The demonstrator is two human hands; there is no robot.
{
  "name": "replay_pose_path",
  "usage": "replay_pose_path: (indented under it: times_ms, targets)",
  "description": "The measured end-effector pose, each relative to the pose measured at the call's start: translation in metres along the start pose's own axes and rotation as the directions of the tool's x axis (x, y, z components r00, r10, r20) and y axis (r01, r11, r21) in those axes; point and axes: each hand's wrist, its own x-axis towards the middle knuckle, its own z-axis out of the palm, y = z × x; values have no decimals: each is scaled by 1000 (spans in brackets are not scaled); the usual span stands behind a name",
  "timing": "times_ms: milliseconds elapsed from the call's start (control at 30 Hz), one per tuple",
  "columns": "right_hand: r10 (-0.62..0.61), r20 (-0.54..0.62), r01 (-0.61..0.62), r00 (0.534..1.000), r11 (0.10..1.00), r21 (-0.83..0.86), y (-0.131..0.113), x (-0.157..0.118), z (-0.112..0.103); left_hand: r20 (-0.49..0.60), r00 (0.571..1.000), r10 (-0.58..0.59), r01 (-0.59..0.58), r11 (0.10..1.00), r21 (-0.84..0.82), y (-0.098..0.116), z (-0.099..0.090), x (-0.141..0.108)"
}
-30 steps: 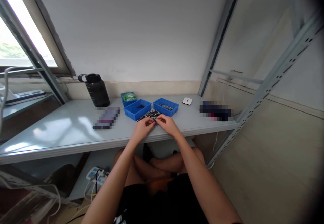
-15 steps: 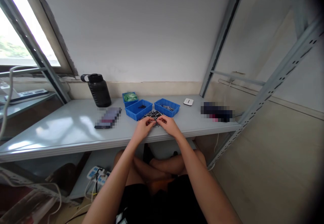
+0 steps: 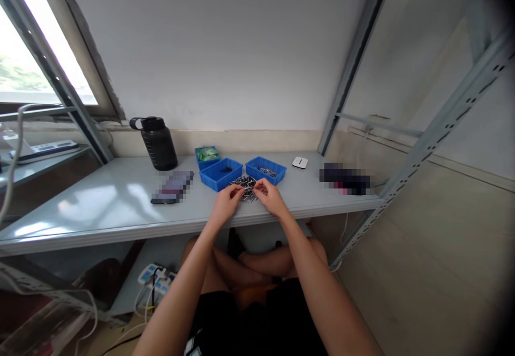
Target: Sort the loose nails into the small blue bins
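A pile of small black and silver pieces, screws by the look of them (image 3: 250, 194), lies near the shelf's front edge. At its left side my left hand (image 3: 226, 201) has thumb and fingers pinched together. My right hand (image 3: 270, 197) pinches in the same way at the right side of the pile. Whatever sits between the fingertips is too small to name. Just behind the pile, a blue bin (image 3: 213, 180) on the left holds a few black pieces. To its right, another blue bin (image 3: 281, 172) contains several silver screw-like pieces.
A third blue bin (image 3: 204, 164) with green-and-white contents stands behind. Left are a black water bottle (image 3: 157, 144) and a blurred-out flat object (image 3: 173, 187). A white square item (image 3: 300, 162) and a blurred dark object (image 3: 345, 179) lie right, near the metal upright (image 3: 426, 130).
My hands have drawn slightly apart over the pile, the right one shifting a little rightward, so more pieces show between them. The bins have not moved.
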Motion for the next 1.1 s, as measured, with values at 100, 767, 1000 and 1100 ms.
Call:
replay_pose_path:
  times_ms: [100,767,1000,1100]
  targets:
    - [-51,38,53,998,997,-53,-2,0,-1,15,1000,7,-7,1000,8,1,-1,0]
    - [234,-251,-180,939,958,222,23,10,-4,60,998,31,-34,997,63,3,2,-2]
    - [249,-254,-157,935,929,334,21,10,-3,102,993,54,-65,992,106,10,1,-4]
    - [252,-247,-151,935,919,365,21,9,-4,120,991,58,-73,989,130,11,1,-4]
